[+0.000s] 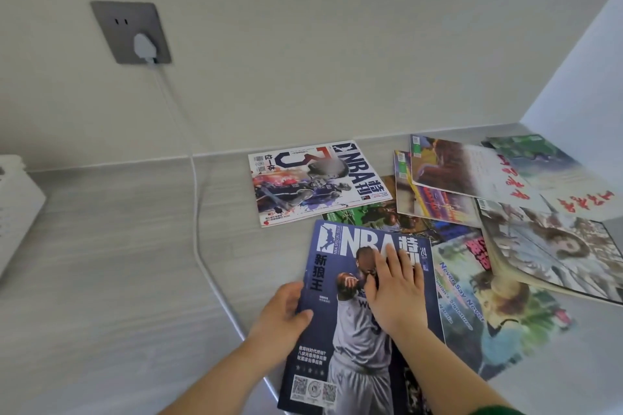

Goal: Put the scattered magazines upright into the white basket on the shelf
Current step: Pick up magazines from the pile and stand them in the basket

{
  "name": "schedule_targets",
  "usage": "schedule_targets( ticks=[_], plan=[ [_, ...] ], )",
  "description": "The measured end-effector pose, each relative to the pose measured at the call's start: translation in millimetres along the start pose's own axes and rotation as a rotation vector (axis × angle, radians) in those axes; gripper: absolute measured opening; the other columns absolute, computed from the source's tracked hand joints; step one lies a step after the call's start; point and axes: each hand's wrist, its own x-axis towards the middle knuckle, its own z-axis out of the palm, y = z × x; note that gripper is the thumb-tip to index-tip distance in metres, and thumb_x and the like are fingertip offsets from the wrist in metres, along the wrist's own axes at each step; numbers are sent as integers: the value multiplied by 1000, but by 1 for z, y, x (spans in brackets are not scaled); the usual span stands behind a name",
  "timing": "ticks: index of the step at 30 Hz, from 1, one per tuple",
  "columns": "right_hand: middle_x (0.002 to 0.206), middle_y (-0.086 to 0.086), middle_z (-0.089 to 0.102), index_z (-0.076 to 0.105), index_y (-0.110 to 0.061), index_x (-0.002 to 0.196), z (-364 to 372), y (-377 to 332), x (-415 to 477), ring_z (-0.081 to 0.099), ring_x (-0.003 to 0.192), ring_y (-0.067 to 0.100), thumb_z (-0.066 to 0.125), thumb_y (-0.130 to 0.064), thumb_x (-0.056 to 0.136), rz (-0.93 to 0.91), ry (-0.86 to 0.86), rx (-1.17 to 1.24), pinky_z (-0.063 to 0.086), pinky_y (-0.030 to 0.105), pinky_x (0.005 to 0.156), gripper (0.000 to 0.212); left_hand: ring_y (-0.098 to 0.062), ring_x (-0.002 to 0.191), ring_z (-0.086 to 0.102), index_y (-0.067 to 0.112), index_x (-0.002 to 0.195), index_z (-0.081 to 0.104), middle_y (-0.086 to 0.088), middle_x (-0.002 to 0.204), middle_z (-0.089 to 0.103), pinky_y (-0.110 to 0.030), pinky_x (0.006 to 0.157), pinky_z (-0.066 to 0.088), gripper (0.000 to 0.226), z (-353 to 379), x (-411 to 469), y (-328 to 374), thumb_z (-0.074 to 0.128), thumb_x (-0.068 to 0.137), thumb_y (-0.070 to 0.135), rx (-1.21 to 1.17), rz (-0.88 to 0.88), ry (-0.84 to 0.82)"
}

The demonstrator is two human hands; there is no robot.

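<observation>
- Dark-blue NBA magazine (350,364) lies flat on the grey counter (118,263), nearest the camera, overlapping the magazines to its right.
- Left hand (283,313) grips its left edge, thumb on the cover, the other fingers curled beneath.
- Right hand (397,293) presses flat on the cover, fingers (394,256) straight and close together, holding nothing.
- White NBA magazine (317,182) lies behind it, near the wall.
- Scattered magazines (472,178) overlap one another to the right, all lying flat.
- White basket (18,209), probably, is the slatted thing at the far left edge; only part of it shows.
- Grey socket (129,32) holds a white plug (145,47); its cable (197,212) runs down across the counter.
</observation>
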Motion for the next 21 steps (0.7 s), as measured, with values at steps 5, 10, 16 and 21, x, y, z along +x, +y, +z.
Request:
schedule_targets(
  ticks=[5, 10, 16, 21],
  plan=[
    [156, 2, 7, 13, -23, 144, 1, 0, 0, -1, 143, 22, 25, -36, 93, -5, 12, 46, -5, 41, 116, 54, -19, 86, 55, 5, 122, 44, -10, 106, 55, -17, 58, 46, 36, -7, 10, 8, 51, 86, 3, -173, -219, 51],
    [156, 1, 8, 15, -23, 143, -3, 0, -1, 0, 143, 19, 28, -36, 93, 8, 8, 73, -5, 38, 116, 53, -21, 99, 56, 3, 118, 45, -12, 114, 58, -23, 80, 44, 30, 5, 9, 14, 46, 87, 1, 132, -159, -84],
    [154, 6, 13, 23, -18, 140, -21, -3, -5, 5, 143, 24, 40, -31, 92, 150, 104, 263, 2, 37, 116, 52, -18, 85, 63, 25, 94, 46, -2, 92, 64, -29, 80, 52, 31, 0, -6, 15, 43, 87, -5, 46, -7, -63],
    [149, 15, 24, 26, -7, 138, -55, -20, 8, 22, 138, 28, 51, -21, 89, 177, 165, 598, 20, 37, 111, 57, -3, 56, 65, 26, 87, 52, 4, 72, 68, -16, 55, 53, 40, -41, -16, 21, 45, 83, -13, -81, 105, 106]
  ],
)
